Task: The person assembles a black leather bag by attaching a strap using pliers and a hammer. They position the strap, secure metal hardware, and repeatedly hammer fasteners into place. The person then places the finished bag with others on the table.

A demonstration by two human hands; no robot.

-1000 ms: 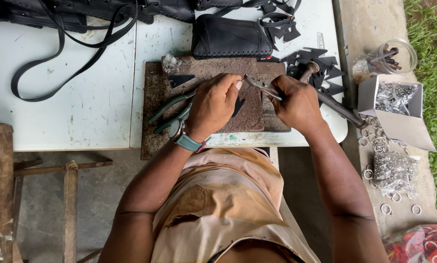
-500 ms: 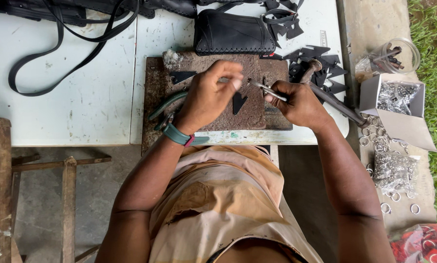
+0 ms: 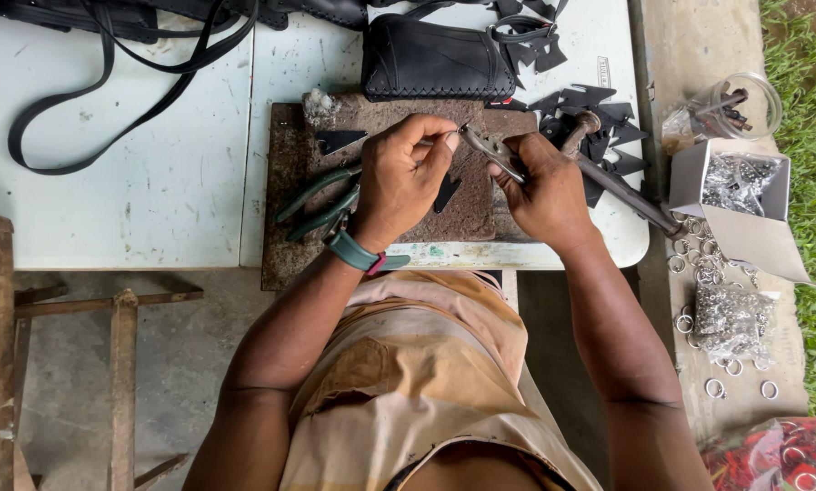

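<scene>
Left hand (image 3: 406,177) shifted right, fingers pinching at pliers (image 3: 491,152); right hand (image 3: 542,186) fingers clamped on pliers; hammer (image 3: 619,182) beside.

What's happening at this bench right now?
A person works over a brown board on a white table. The right hand holds metal pliers, tips up toward the left hand, whose fingers pinch near them. Green-handled pliers and a black triangular piece lie on the board.

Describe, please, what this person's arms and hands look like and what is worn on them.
Both arms are bare up to the shoulders, no sleeves or gloves. The left hand has a teal wristwatch with a small pink detail at the strap. The right hand wears nothing visible.
</scene>
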